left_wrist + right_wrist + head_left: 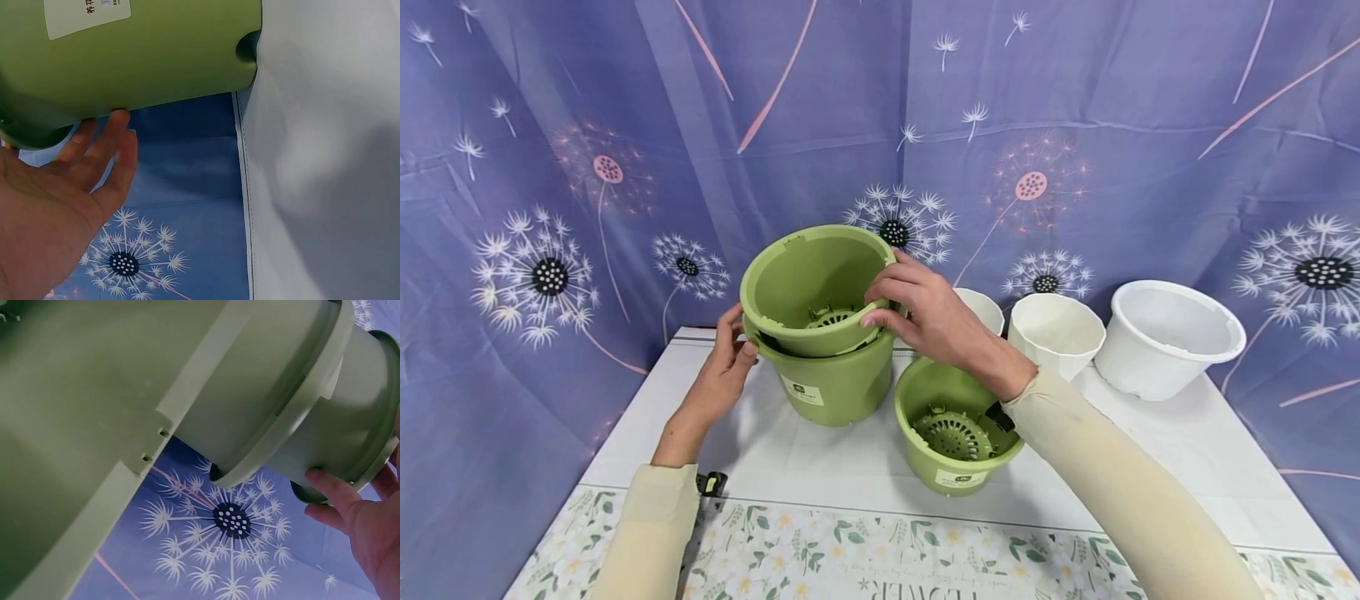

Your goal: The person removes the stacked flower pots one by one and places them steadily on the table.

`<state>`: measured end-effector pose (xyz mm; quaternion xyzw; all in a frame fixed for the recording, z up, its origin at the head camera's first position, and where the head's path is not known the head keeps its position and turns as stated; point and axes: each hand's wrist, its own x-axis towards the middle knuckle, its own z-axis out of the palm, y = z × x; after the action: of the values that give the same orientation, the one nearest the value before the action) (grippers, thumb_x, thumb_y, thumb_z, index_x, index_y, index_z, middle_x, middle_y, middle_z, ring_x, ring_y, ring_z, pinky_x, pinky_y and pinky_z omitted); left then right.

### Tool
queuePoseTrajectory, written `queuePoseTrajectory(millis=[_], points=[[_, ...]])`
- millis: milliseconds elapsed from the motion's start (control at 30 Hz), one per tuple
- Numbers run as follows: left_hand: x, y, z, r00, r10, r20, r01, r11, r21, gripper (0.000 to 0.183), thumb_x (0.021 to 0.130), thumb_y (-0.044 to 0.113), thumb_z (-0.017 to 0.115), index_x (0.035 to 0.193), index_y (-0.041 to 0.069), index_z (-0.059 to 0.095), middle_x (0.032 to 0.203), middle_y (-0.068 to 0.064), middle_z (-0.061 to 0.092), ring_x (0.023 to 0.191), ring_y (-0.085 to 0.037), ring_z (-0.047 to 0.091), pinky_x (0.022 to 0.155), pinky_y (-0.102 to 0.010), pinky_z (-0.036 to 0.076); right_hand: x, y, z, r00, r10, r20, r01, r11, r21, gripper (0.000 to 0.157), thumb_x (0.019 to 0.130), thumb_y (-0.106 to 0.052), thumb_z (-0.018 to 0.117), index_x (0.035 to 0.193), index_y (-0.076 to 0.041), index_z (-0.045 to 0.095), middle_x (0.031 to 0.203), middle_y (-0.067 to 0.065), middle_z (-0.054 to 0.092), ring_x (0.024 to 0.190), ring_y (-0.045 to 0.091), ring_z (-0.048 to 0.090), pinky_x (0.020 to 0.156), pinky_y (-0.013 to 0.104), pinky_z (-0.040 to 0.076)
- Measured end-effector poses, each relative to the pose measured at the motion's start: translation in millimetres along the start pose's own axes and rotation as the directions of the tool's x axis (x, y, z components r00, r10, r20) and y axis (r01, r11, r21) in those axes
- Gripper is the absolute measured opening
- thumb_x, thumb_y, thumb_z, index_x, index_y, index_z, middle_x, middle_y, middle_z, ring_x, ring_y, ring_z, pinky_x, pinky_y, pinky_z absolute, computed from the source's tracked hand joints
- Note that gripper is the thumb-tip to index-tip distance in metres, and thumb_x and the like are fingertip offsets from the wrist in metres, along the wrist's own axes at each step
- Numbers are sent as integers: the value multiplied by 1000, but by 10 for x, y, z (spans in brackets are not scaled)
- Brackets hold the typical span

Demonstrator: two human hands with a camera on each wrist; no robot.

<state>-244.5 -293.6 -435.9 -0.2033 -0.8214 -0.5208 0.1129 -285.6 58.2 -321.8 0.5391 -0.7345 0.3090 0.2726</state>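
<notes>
My right hand (936, 312) grips the rim of a green flowerpot (820, 292) on its right side, thumb in front. This pot sits tilted and partly nested in a second green flowerpot (842, 392), which stands on the table and bears a pale label. At the left, my left hand (711, 392) holds the lower pot near its rim; in the left wrist view its fingers (115, 131) lie against the pot's side and the thumb is hidden. Under my right wrist stands a smaller green flowerpot (951, 479) with a slotted base inside. The right wrist view shows fingers (331, 487) below the upper rim.
Behind my right forearm stand a white pot (981, 308), a faceted white pot (1056, 333) and a wider white pot (1165, 342). A purple dandelion curtain (820, 125) hangs behind the table, whose cloth (760, 533) has a floral front band.
</notes>
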Motion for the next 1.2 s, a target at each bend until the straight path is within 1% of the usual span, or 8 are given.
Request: queuePoseTrajectory(millis=[133, 500, 733, 967, 1200], points=[[-7, 5, 1, 1000, -2, 4, 2, 1000, 1, 59, 117, 21, 36, 170, 26, 10, 143, -21, 46, 117, -13, 52, 93, -21, 43, 14, -22, -20, 1000, -1, -13, 1, 1000, -2, 21, 88, -14, 86, 100, 1, 77, 105, 11, 75, 106, 27, 71, 128, 50, 23], [-5, 21, -5, 1000, -14, 1, 14, 1000, 7, 59, 117, 21, 36, 169, 28, 11, 141, -21, 46, 115, -14, 53, 93, -22, 43, 28, -42, -64, 998, -37, -55, 37, 999, 3, 23, 82, -11, 89, 99, 1, 78, 102, 12, 76, 104, 28, 72, 127, 53, 26], [2, 25, 2, 1000, -4, -1, 4, 1000, 2, 59, 117, 20, 37, 170, 27, 11, 142, -22, 47, 117, -14, 51, 93, -22, 43, 48, -67, -89, 996, -44, -72, 44, 999, -7, 24, 83, -14, 89, 100, 2, 79, 103, 14, 76, 105, 30, 72, 127, 54, 26], [14, 28, 5, 1000, -1, -4, 1, 1000, -2, 59, 117, 23, 37, 170, 27, 11, 142, -23, 47, 117, -14, 51, 92, -22, 43, 64, -74, -114, 993, -61, -97, 61, 998, 1, 24, 86, -15, 88, 100, 2, 80, 102, 14, 76, 106, 34, 72, 127, 54, 27], [5, 11, 6, 1000, -2, -2, 2, 1000, 4, 59, 117, 22, 36, 170, 27, 10, 142, -23, 46, 115, -14, 51, 92, -21, 43, 53, -83, -122, 995, -62, -81, 60, 998, -17, 25, 84, -13, 90, 101, 2, 80, 104, 15, 76, 105, 31, 72, 126, 54, 27]])
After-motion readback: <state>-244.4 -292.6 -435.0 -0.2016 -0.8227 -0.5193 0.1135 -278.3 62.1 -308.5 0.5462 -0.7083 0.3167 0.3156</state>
